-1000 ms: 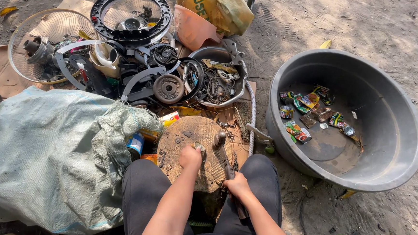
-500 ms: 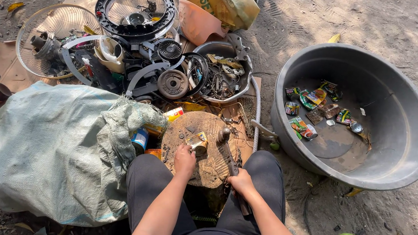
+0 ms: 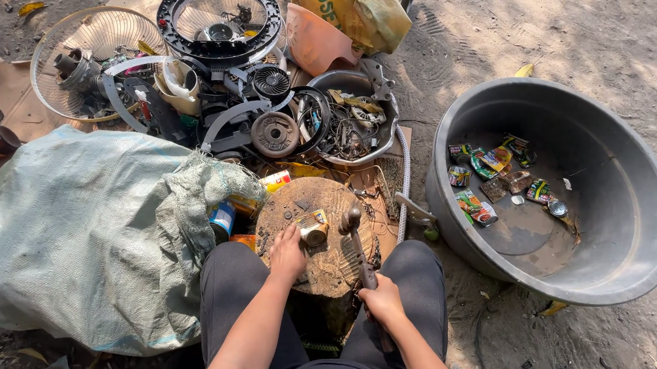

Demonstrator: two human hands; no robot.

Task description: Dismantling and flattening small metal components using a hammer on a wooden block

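On stump (image 3: pixel 331 264): left hand (image 3: pixel 288 252) steadies can (image 3: pixel 313 226), right hand (image 3: pixel 382 302) grips hammer (image 3: pixel 357 236).

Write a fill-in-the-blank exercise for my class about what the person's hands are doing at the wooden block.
1. The left hand steadies a small metal can on the round wooden ____.
2. The right hand grips the handle of a ____.
3. Flattened cans lie inside the large grey ____ on the person's right.
4. A pale woven ____ lies at the person's left.

Missing words: block; hammer; basin; sack
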